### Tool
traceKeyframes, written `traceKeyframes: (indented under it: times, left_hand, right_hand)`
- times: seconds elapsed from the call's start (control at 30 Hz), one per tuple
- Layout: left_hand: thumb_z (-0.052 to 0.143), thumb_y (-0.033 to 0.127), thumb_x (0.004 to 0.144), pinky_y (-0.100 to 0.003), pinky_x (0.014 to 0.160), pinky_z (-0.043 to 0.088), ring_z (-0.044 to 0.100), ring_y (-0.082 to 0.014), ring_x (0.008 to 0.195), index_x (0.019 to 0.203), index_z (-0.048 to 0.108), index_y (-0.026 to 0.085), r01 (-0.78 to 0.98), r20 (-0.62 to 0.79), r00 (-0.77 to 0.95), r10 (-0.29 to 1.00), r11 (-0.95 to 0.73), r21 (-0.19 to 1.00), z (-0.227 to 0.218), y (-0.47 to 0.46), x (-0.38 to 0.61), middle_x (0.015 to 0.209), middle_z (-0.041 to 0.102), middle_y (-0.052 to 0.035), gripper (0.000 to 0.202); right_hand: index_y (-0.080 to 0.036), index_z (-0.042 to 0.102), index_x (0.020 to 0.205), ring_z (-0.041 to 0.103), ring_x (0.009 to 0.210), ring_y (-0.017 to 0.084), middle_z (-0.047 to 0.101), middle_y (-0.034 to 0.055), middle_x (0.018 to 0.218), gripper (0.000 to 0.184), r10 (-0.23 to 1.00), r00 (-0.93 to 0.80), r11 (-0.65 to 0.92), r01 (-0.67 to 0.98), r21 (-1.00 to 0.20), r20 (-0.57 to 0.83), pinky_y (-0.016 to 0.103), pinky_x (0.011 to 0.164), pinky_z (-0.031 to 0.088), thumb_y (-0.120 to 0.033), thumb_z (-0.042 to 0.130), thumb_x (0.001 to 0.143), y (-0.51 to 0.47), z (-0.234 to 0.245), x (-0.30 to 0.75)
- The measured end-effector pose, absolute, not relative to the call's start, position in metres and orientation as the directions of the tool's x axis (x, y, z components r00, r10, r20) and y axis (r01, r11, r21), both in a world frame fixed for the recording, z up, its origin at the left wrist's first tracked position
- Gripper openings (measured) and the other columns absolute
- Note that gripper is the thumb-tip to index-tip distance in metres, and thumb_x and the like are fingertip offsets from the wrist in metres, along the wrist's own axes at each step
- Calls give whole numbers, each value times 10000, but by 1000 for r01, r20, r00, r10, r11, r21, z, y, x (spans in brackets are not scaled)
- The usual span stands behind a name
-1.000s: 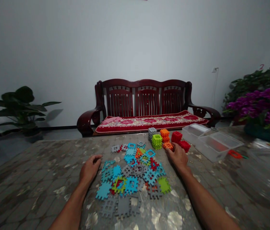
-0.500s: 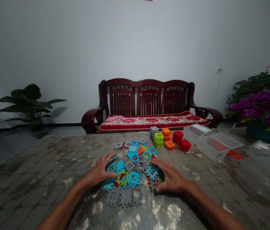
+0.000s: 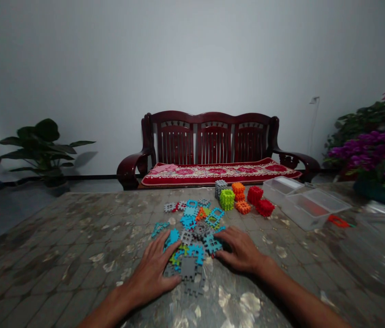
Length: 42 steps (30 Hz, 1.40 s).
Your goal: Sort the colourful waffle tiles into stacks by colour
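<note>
Loose notched plastic building tiles lie in a heap at the middle of the table. My left hand (image 3: 157, 264) rests against the heap's left and near side, thumb and fingers spread. Close to it are a blue tile (image 3: 174, 236) and a flat grey tile (image 3: 188, 267). At the right side of the heap, my right hand (image 3: 238, 248) has its fingers apart. Its fingertips touch the edge of a blue-grey windowed tile (image 3: 213, 244). An orange tile (image 3: 201, 213) sits farther back in the heap. Some tiles are partly covered by my left hand.
Behind the heap stand stacks of tiles: grey (image 3: 220, 187), lime green (image 3: 227, 199), orange (image 3: 238, 191) and red (image 3: 264, 207). To their right is an open clear plastic box (image 3: 303, 212). A clear container (image 3: 380, 250) and purple flowers (image 3: 377, 148) occupy the right side.
My left hand has moved right and nearer to me, my right hand slightly left. The tiles between them are pushed closer together, and a blue tile now lies apart at the left.
</note>
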<state>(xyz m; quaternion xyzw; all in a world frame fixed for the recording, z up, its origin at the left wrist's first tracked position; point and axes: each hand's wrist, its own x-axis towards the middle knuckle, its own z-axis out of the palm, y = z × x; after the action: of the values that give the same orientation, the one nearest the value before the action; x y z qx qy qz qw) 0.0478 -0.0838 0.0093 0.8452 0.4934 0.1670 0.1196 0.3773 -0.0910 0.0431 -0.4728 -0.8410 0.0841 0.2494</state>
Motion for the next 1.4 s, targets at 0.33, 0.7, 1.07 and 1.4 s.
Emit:
traceKeyframes:
  times: [0.33,0.7,1.07,1.4]
  left_hand:
    - [700,309,731,-531,1151,416,502,-350,1370,1174,697,288,808,294,386,874,-474,349,16,-85,61,1481,559,-96,443]
    - [649,310,782,-502,1116,457,545,-327,1323,1076,675,213,807,389,242,889,-407,428,19,-59,76,1414,570,-144,311]
    - [561,219,811,-411,1131,425,577,-258,1287,1096,699,220,826,300,103,948,-249,505,31,-42,66,1345,630,-96,317]
    - [519,248,871,-379,1063,463,608,-259,1222,1183,677,200,850,260,-221,940,55,524,31,-15,42,1271,676,-103,353]
  right_hand:
    - [-198,769,1061,712,851,247,775,51,935,358,963,-58,248,582,-775,265,355,776,552,-450,599,872,-39,46,362]
    - [-220,753,865,650,900,207,741,37,929,128,977,-148,206,828,-522,151,289,765,438,-300,680,797,-68,59,365]
    - [-185,696,868,554,928,203,675,69,947,149,912,-400,411,886,-213,93,313,768,338,-271,584,916,-96,58,347]
    - [-201,655,832,573,862,181,654,14,859,198,874,-388,484,738,-469,291,293,768,386,-363,600,933,-83,66,364]
